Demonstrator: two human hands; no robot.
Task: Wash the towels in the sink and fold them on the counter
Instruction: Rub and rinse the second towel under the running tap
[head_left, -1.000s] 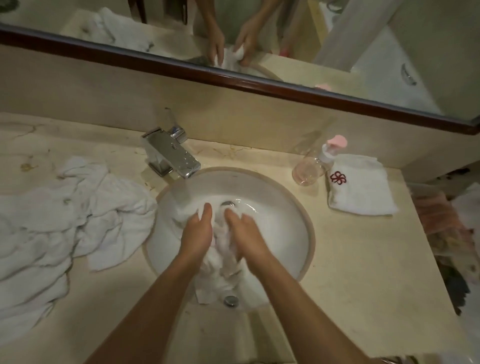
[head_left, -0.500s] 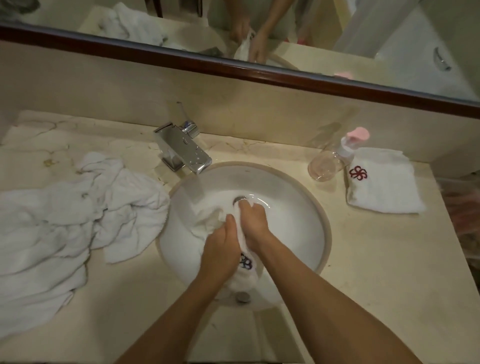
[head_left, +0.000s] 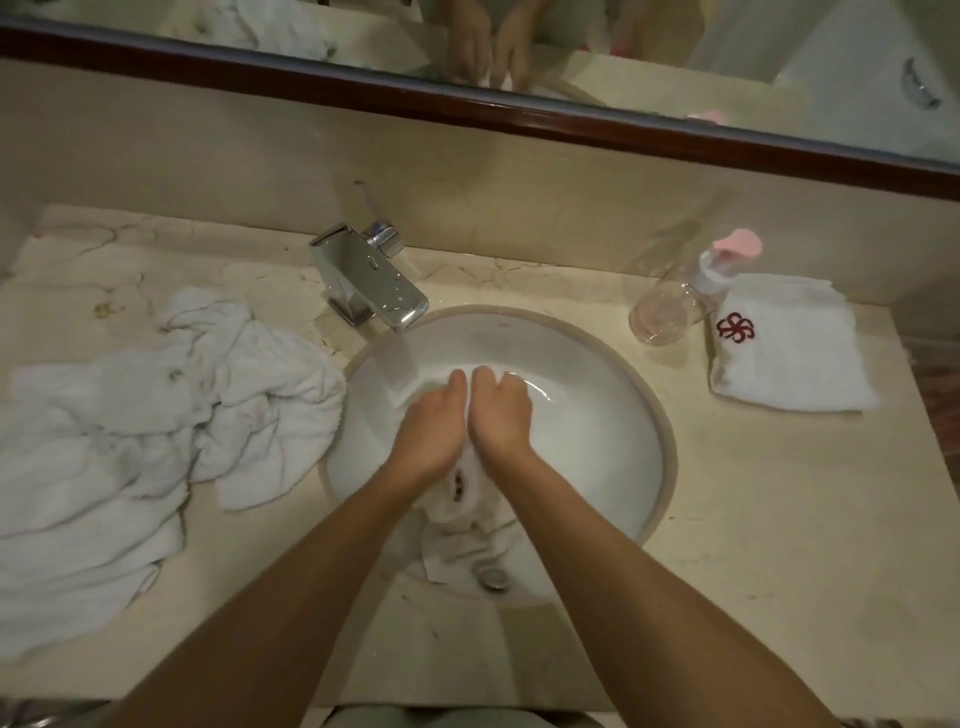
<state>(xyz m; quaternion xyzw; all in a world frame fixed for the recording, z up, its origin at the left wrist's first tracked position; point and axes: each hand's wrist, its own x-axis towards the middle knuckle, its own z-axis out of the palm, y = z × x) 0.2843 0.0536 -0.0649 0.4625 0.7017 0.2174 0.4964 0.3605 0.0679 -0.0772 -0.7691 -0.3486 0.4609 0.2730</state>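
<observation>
White towel (head_left: 457, 499) sits in the sink (head_left: 597, 415), bunched & wet-looking, w/ a dark emblem showing on the fold between the wrists; its lower edge trails toward the metal drain (head_left: 493, 578) at the near side of the basin, and a bit of it shows beyond the fingertips at the far side. Left hand (head_left: 428, 428) and right hand (head_left: 498, 415) are side by side on top of the towel, touching each other, backs up, fingers pointed away from the person & curled down into the cloth; both are clenched round the towel, though the fingertips are partly hidden in it. Both forearms come in from the bottom edge and converge over the basin. Chrome faucet (head_left: 369, 283) stands at the sink's back left, spout over the rim. On the counter (head_left: 779, 519) left of the sink lies a crumpled heap of white towels (head_left: 130, 426), one corner hanging just at the rim. Right of the sink, a folded white towel (head_left: 789, 353) w/ a red emblem lies flat; a clear bottle (head_left: 670, 312) w/ pink cap is tipped on its side, cap end touching that towel. Mirror (head_left: 571, 41) above the backsplash reflects the hands.
</observation>
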